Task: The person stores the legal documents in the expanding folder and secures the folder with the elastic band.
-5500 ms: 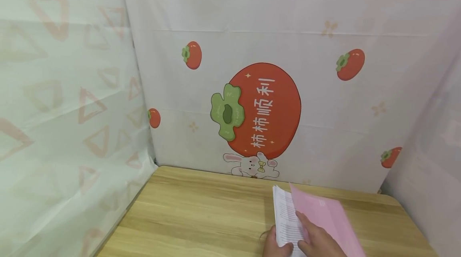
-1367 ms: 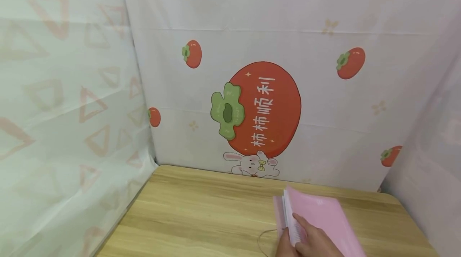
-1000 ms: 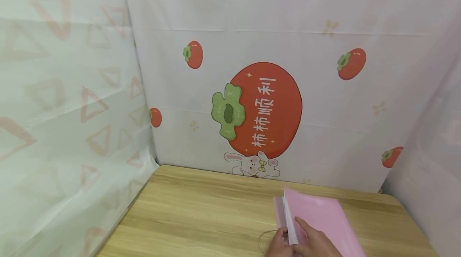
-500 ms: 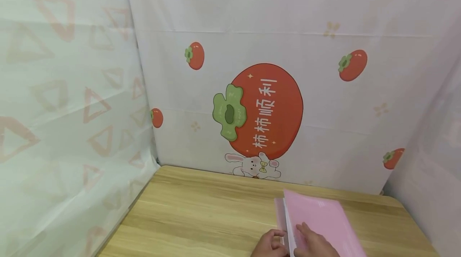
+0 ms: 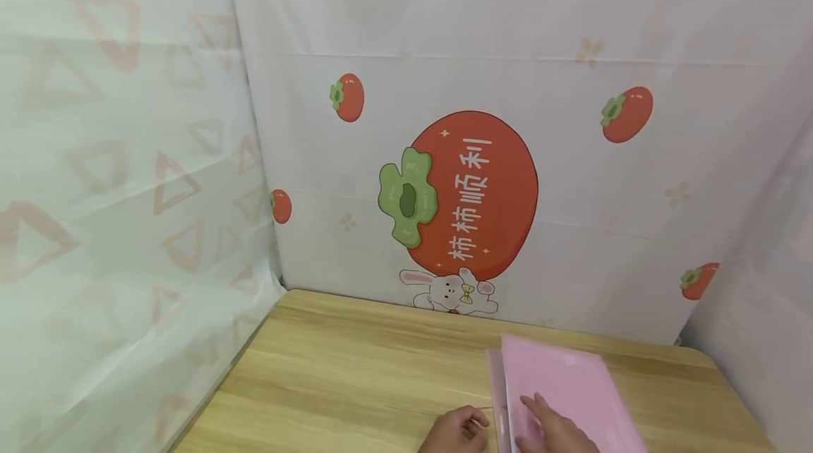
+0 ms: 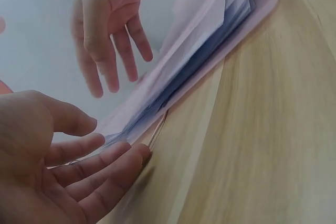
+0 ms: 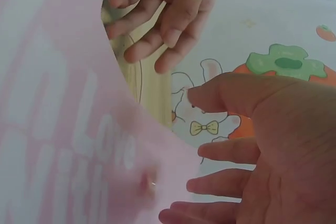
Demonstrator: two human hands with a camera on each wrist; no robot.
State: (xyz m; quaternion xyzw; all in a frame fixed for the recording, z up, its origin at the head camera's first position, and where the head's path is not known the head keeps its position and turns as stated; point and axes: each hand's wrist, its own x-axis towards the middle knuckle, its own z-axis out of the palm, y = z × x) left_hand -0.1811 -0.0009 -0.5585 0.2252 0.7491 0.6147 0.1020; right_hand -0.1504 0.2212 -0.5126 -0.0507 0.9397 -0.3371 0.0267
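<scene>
A pink folder (image 5: 571,375) with pale lettering lies toward the right of the table, its cover slightly raised along the left side. Between its covers, a stack of papers (image 6: 239,3) shows at the edge in the left wrist view. A thin cord (image 6: 158,132) comes out from the folder's left edge. Beside that edge is my left hand (image 5: 454,432), its fingers loosely bent near the cord; whether they touch it is unclear. My right hand (image 5: 552,432) hovers at the cover, fingers spread and holding nothing; contact with the cover cannot be made out.
The wood-grain table (image 5: 356,368) extends left of the folder. Behind it hangs a white cloth (image 5: 305,156) printed with persimmons and a rabbit. A pale sheet with triangles (image 5: 127,227) bounds the left side, and another pale sheet (image 5: 762,298) the right.
The papers, first held in both hands, are now under the folder's cover, which has come down over them. My left hand has let go and drawn left; my right hand's fingers have loosened.
</scene>
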